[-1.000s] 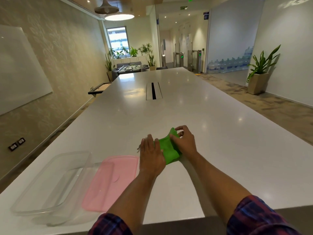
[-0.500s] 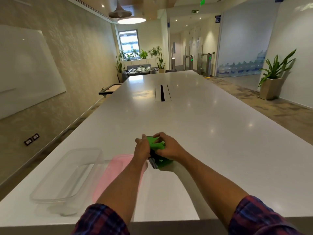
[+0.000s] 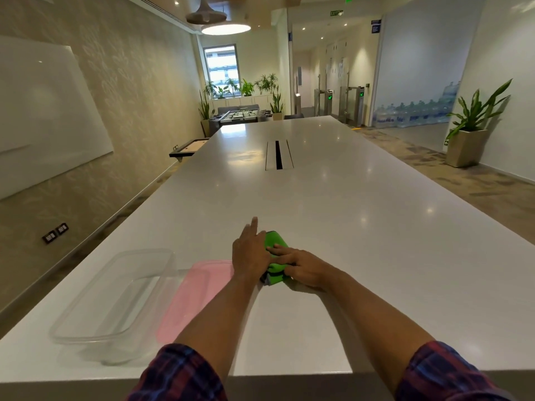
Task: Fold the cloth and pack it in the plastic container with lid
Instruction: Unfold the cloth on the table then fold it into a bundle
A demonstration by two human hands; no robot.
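A small green cloth (image 3: pixel 275 241) lies folded on the white table (image 3: pixel 362 256), with a dark grey edge showing at its near end. My left hand (image 3: pixel 249 251) rests flat against the cloth's left side, fingers stretched forward. My right hand (image 3: pixel 302 266) lies palm down on its near right part, fingers spread across the top. Neither hand is closed around it. The clear plastic container (image 3: pixel 86 316) stands empty at the near left. Its pink lid (image 3: pixel 188 302) lies flat between the container and my left forearm.
A cable slot (image 3: pixel 278 154) is set into the table's middle, farther away. The table's near edge runs just under my plaid sleeves. A whiteboard hangs on the left wall, and a potted plant (image 3: pixel 470 131) stands on the floor at the right.
Both hands had the cloth bunched and lifted between them half a second ago. Now it lies flat on the table as a folded pad under spread fingers. My view has shifted slightly.
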